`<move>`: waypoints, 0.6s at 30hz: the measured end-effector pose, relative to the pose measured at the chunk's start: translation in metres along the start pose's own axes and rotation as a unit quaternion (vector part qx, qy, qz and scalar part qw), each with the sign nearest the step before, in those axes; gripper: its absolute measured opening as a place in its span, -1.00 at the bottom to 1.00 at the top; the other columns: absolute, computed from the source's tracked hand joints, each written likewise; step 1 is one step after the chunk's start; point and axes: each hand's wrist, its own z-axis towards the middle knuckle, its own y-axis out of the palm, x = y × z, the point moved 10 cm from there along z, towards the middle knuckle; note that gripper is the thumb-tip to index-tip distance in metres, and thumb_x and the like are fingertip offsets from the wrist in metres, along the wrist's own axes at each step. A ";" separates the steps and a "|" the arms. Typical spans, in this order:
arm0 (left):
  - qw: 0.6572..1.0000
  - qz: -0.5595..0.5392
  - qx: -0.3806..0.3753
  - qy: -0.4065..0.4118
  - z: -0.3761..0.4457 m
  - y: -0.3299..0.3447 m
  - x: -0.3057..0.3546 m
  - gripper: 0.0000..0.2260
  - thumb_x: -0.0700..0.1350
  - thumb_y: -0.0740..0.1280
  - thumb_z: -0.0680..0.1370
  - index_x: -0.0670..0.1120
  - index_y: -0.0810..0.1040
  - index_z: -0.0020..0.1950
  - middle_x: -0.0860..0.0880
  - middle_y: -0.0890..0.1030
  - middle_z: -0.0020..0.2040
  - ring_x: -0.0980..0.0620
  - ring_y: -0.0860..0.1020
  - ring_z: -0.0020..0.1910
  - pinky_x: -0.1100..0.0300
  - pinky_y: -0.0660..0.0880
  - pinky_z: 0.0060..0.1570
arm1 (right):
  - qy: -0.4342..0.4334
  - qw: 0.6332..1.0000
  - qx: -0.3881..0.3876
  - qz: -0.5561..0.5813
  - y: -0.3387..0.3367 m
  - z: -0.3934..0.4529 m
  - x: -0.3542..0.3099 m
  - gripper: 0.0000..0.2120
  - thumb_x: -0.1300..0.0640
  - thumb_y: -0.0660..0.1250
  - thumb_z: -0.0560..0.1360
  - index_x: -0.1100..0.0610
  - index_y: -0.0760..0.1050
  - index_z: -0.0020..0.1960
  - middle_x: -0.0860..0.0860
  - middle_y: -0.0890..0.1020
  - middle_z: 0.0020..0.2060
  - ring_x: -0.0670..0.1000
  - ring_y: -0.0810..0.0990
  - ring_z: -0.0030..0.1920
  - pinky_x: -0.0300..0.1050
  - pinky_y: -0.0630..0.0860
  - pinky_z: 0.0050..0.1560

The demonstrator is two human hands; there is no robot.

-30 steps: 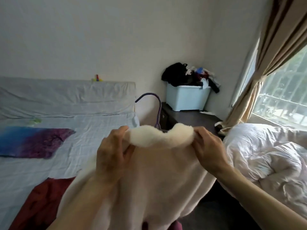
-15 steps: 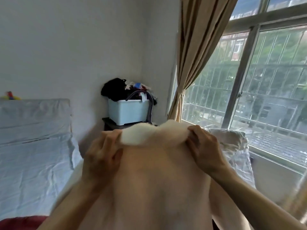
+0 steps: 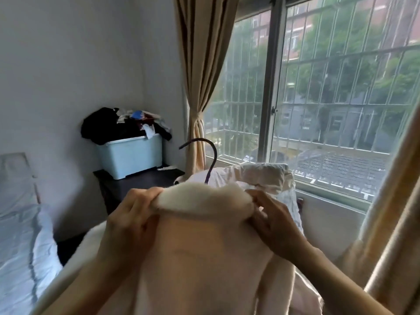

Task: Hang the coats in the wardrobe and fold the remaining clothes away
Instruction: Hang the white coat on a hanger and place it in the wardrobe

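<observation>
1. Cream fleece coat fills the near foreground, held up by its fluffy collar; the body hangs down past the lower edge of view.
2. Left hand: fingers curled over the collar's left end, pinching the fleece; thumb tucked under against the coat's inner face.
3. Right hand: fingers bent round the collar's right end, gripping it. Both hands sit level, with the collar stretched between them.
4. Dark purple hanger hook rises from just behind the collar, midway between the two sets of fingers, and curves over towards the left. The rest of the hanger is hidden inside the coat.
5. Beyond the right fingers: a rumpled pale pink quilt, heaped, reaching up to the window sill.
6. Left of the left hand, lower down: a bed with a pale blue-grey sheet.
7. Beyond the left fingers: a dark bedside cabinet against the wall. On top stands a light blue plastic storage box, overfilled with a jumble of clothes, black garments to the left, mixed colours to the right.
8. Farther, above the hook: a beige curtain, gathered and tied at mid-height.
9. Farthest, above the right hand: a window with metal security bars; trees and brick buildings outside.
</observation>
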 end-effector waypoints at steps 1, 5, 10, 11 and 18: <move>1.000 -0.013 -0.007 0.011 0.009 0.021 0.012 -0.71 -0.12 0.23 0.59 -0.16 0.50 0.28 -0.10 0.54 0.08 -0.05 0.53 0.01 0.26 0.37 0.01 | 0.008 1.000 0.027 0.005 -0.018 -0.007 0.019 -0.78 0.13 0.32 0.55 0.07 0.52 0.19 -0.17 0.59 -0.05 -0.23 0.54 -0.07 -0.32 0.42 -0.07; 0.996 -0.058 -0.029 0.054 0.047 0.099 0.067 -0.70 -0.06 0.22 0.59 -0.10 0.45 0.29 -0.07 0.53 0.11 -0.13 0.55 -0.01 0.12 0.44 -0.02 | 0.047 0.993 0.108 -0.021 -0.089 -0.038 0.083 -0.82 0.15 0.32 0.56 0.07 0.53 0.16 -0.24 0.58 -0.04 -0.32 0.54 -0.01 -0.41 0.39 -0.04; 0.985 -0.119 -0.069 0.109 0.090 0.185 0.134 -0.67 -0.10 0.24 0.51 -0.11 0.45 0.27 -0.18 0.59 0.09 -0.24 0.58 0.00 0.01 0.44 -0.03 | 0.113 0.974 0.165 -0.109 -0.172 -0.070 0.131 -0.81 0.12 0.25 0.53 -0.03 0.48 0.13 -0.28 0.52 -0.08 -0.39 0.49 -0.07 -0.50 0.33 -0.08; 0.981 -0.139 -0.072 0.113 0.097 0.199 0.145 -0.66 -0.10 0.25 0.50 -0.11 0.44 0.27 -0.16 0.58 0.08 -0.22 0.57 -0.01 0.04 0.42 -0.06 | 0.124 0.969 0.168 -0.130 -0.187 -0.075 0.138 -0.81 0.11 0.27 0.53 -0.06 0.46 0.13 -0.28 0.53 -0.08 -0.36 0.50 -0.09 -0.47 0.34 -0.09; 0.948 -0.277 -0.081 0.134 0.124 0.305 0.205 -0.64 -0.06 0.27 0.48 -0.06 0.42 0.27 -0.09 0.53 0.08 -0.21 0.56 -0.04 0.00 0.51 -0.20 | 0.175 0.932 0.164 -0.274 -0.262 -0.104 0.162 -0.75 0.08 0.30 0.56 -0.10 0.43 0.21 -0.34 0.55 0.02 -0.35 0.52 0.02 -0.43 0.38 -0.02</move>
